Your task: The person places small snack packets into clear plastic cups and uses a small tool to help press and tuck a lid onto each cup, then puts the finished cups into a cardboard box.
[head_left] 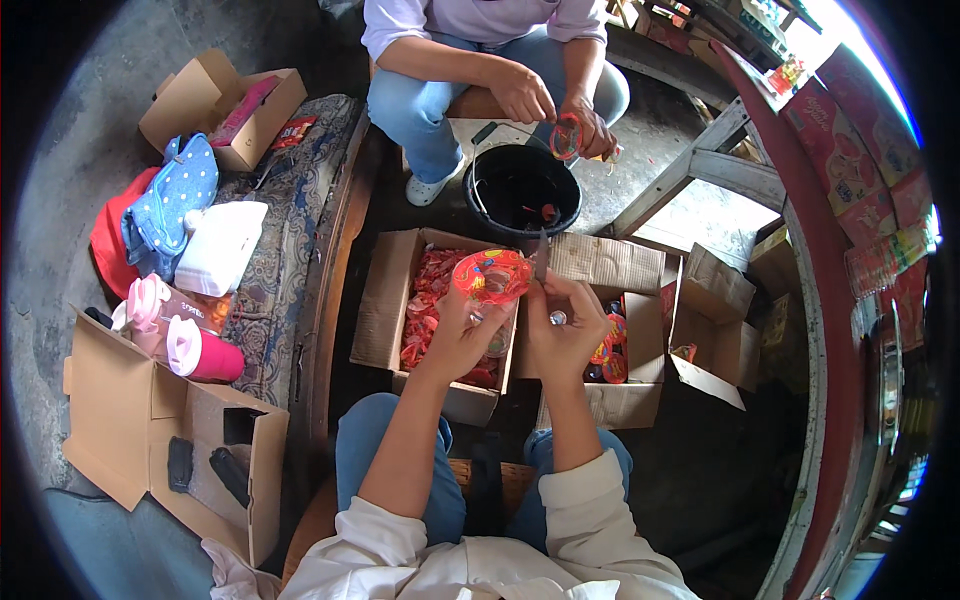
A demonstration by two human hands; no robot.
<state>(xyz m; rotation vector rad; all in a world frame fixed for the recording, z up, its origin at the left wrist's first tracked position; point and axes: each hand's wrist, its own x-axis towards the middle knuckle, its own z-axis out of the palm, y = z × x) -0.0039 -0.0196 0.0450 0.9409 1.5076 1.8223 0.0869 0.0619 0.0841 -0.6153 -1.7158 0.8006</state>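
In my left hand [468, 328] is a plastic cup with a red printed film lid [492, 276], its lid side turned up toward me. My right hand [568, 328] grips a small knife [542, 258], blade pointing up, close beside the cup's right edge. Both hands are above a cardboard box [382, 325] filled with red film pieces [425, 300] and some clear cups. To its right, another cardboard box [610, 258] contains several red-and-yellow printed cups [615, 345]. Beyond the boxes stands a black bucket [523, 228] with dark contents.
Across from me a crouching person's hands [535, 100] hold a similar red cup [566, 137] over the bucket. At left, a patterned bench [290, 200] carries bags, a white package and pink tumblers [203, 350]. An open box [270, 470] sits nearer. A wooden frame [690, 175] rises at right.
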